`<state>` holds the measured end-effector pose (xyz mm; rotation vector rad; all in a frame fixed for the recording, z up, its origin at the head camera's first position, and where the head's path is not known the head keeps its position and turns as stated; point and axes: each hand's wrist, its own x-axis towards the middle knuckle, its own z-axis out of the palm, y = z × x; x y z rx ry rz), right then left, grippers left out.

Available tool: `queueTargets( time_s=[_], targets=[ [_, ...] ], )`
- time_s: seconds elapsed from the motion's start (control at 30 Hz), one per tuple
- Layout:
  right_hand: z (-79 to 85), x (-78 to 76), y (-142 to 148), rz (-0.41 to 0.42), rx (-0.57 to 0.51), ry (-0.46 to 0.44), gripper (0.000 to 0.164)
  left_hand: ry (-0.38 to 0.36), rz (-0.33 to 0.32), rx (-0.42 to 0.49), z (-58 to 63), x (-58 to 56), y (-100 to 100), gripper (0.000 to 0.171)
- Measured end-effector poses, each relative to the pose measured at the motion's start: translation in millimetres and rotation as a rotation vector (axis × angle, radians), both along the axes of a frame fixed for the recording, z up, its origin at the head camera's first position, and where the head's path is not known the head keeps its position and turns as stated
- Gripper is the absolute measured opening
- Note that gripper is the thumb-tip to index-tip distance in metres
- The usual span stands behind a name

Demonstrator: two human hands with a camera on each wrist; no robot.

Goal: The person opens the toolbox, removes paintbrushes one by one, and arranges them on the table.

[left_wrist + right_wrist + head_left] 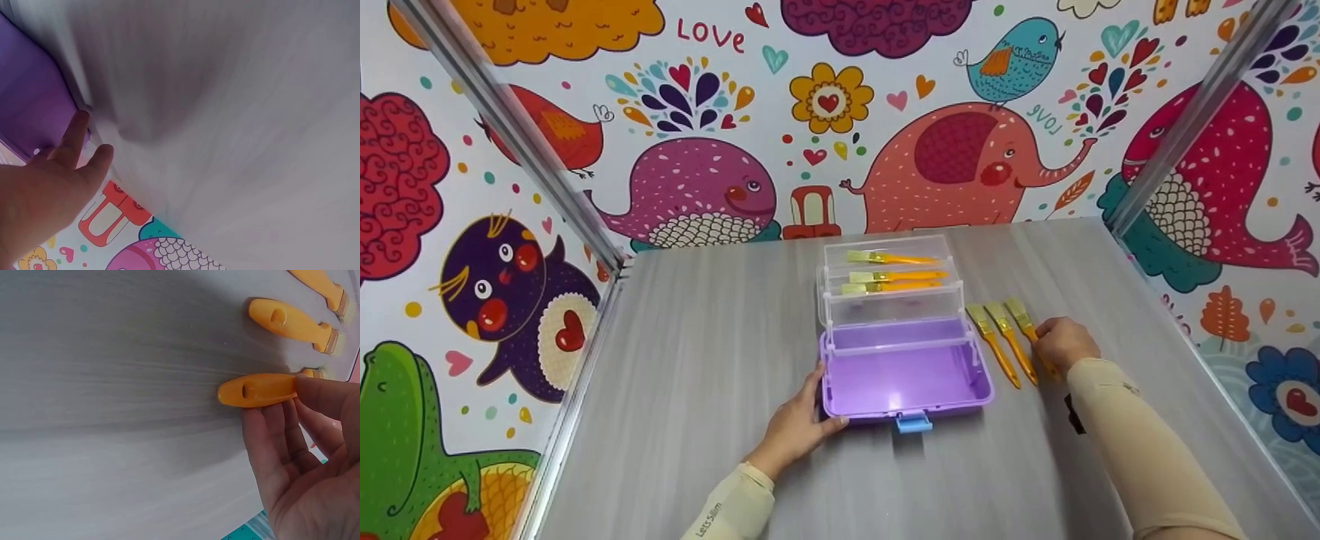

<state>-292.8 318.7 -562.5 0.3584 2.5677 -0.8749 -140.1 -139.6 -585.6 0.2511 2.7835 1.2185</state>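
Note:
An opened purple box with a light-blue latch stands mid-table. My left hand rests against its front-left corner, thumb at the front and fingers along the side; the left wrist view shows fairly straight fingers touching the purple wall. Right of the box lie three flat paintbrushes with orange handles, bristles away from me. My right hand pinches the handle of the rightmost paintbrush between thumb and fingers. The middle paintbrush and the left paintbrush lie beside it, untouched.
Clear plastic trays are raised in steps behind the box's purple base. Three more paintbrushes lie in the upper trays. Printed panels with metal-edged corners enclose the grey table. A small black item shows beneath the right forearm.

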Motion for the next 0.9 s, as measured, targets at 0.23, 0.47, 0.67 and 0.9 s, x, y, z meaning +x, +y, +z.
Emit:
queueTargets(
  time_s=[0.23,0.47,0.67,0.9],
  targets=[
    [0.8,1.4,2,-0.010,0.012,-0.002,0.044,-0.004,0.002,-0.006,1.8,0.6,1,0.101],
    [10.3,0.2,8,0.078,0.104,0.051,0.045,0.017,-0.002,-0.003,1.5,1.4,2,0.100],
    [31.3,-8.1,7,0.120,0.090,0.083,0.052,0.021,0.002,0.005,2.3,1.1,2,0.100],
    [72.1,-25.5,-18,0.192,0.008,0.143,0.051,0.020,0.000,0.002,1.3,1.2,1,0.101]
  ],
)
